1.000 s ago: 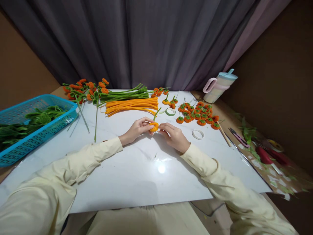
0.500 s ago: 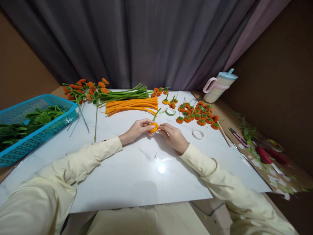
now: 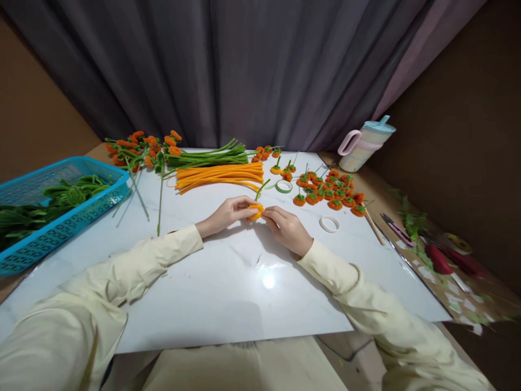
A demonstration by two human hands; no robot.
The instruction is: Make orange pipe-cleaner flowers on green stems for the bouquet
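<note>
Above the white tabletop (image 3: pixel 183 315), clasped the yellow flower head (image 3: pixel 258 215) in the left hand (image 3: pixel 228 215); touched its edge with the bunched right hand (image 3: pixel 288 229), but could not quite tell whether pinching it. Judged it mostly formed, with green stem (image 3: pixel 262 189) attached, and orange strips (image 3: pixel 220 176) left unused beyond. Saw orange heads (image 3: pixel 329 193) heaped rightward, green ring (image 3: pixel 284 191) and white ring (image 3: pixel 330 230) nearby, blocking neither hand.

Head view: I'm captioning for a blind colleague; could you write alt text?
A person's left hand pinches a fuzzy yellow-orange piece with a green stem above a white table, the right hand at the piece's edge. Beyond lie bundled fuzzy orange strips and green stems; a blue plastic basket of green leaves stands left, fuzzy orange flower heads right.
</note>
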